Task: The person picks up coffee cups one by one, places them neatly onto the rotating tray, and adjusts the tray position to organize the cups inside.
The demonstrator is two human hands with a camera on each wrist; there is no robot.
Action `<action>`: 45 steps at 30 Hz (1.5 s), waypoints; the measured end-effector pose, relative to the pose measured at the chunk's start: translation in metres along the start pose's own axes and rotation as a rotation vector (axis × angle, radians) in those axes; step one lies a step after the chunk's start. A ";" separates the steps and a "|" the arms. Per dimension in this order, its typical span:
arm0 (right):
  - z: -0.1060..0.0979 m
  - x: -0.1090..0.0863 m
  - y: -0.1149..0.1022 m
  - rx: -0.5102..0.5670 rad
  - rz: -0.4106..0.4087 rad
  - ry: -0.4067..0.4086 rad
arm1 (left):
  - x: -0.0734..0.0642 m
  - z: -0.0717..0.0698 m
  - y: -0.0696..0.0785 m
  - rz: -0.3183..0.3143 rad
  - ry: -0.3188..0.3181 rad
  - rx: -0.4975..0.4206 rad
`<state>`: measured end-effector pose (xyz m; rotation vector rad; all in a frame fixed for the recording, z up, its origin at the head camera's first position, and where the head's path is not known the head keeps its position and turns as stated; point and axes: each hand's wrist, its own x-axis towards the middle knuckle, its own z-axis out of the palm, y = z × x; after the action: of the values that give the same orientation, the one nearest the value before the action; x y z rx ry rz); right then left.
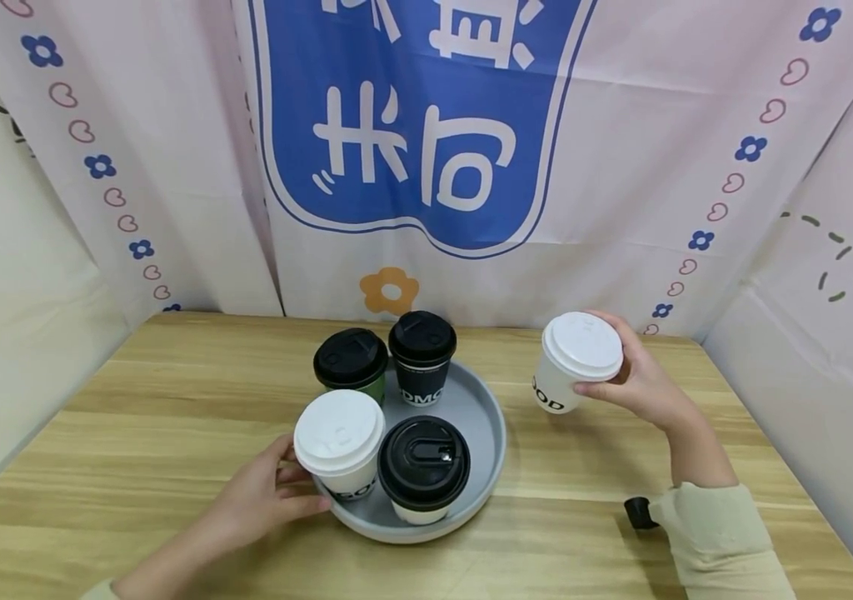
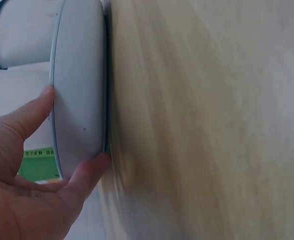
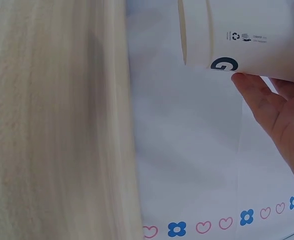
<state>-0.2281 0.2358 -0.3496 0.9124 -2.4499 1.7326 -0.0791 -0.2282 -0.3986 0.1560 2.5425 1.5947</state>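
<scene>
A round grey tray (image 1: 482, 475) bears several lidded paper cups. On it stand a white-lidded white cup (image 1: 340, 442), a black-lidded white cup (image 1: 424, 467), a green cup with a black lid (image 1: 351, 358) and a dark cup with a black lid (image 1: 422, 358). My left hand (image 1: 265, 496) grips the near-left edge of the tray beside the white-lidded cup; in the left wrist view its digits touch the tray's rim and lower side (image 2: 79, 90). Off to the right, my right hand (image 1: 640, 379) holds another white-lidded cup (image 1: 576, 358) upright above the table (image 3: 57, 120).
Behind the wooden table (image 1: 194, 400) hangs a printed cloth (image 1: 471, 275), with white cloth on both sides. A small black object (image 1: 640, 512) sits at the right sleeve (image 1: 719, 533).
</scene>
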 end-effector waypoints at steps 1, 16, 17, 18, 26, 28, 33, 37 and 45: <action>0.000 0.000 -0.001 0.003 -0.004 -0.002 | 0.001 -0.001 0.000 0.000 -0.008 -0.005; 0.012 0.007 -0.012 0.052 -0.044 -0.068 | 0.011 -0.014 -0.004 0.011 -0.119 -0.037; 0.013 0.007 -0.013 0.055 -0.049 -0.074 | 0.011 -0.015 -0.004 0.012 -0.119 -0.033; 0.015 0.008 -0.014 0.058 -0.054 -0.080 | 0.012 -0.015 -0.004 0.010 -0.117 -0.027; 0.028 0.013 -0.023 0.066 -0.084 -0.102 | 0.014 -0.018 -0.003 0.010 -0.113 0.020; 0.031 0.013 -0.026 0.067 -0.089 -0.106 | 0.014 -0.019 -0.003 0.017 -0.117 0.024; 0.041 0.016 -0.030 0.083 -0.095 -0.137 | 0.017 -0.022 -0.006 0.062 -0.152 -0.026; 0.048 0.018 -0.031 0.106 -0.096 -0.164 | 0.018 -0.023 -0.006 0.083 -0.166 -0.043; 0.063 0.020 -0.028 0.143 -0.079 -0.200 | 0.018 -0.024 -0.004 0.048 -0.141 0.020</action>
<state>-0.2121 0.1663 -0.3433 1.2353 -2.3892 1.8948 -0.1012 -0.2482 -0.3931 0.3221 2.4655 1.5178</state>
